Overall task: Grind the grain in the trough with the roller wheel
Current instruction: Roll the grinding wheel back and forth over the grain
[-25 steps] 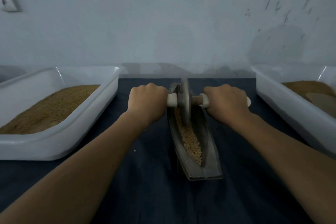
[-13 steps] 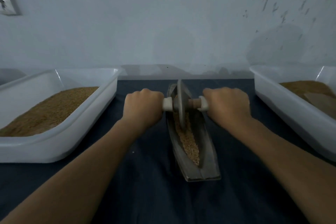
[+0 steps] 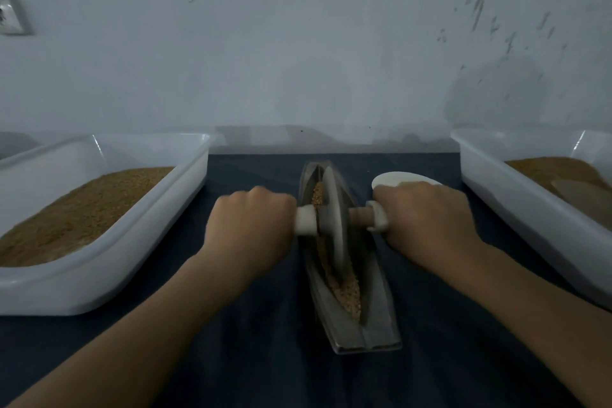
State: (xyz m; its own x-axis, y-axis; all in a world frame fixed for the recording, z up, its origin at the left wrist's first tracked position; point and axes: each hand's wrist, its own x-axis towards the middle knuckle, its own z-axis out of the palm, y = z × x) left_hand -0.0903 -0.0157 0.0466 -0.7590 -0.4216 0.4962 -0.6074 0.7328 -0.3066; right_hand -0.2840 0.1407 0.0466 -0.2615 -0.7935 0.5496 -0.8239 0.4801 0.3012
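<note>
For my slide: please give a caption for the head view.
Left hand and right hand hold the wheel in the trough of grain.

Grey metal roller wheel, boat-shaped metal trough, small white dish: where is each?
Grey metal roller wheel (image 3: 334,209): head view, disc face.
Boat-shaped metal trough (image 3: 377,315): head view, near right wall.
Small white dish (image 3: 404,177): head view, inner surface.
</note>
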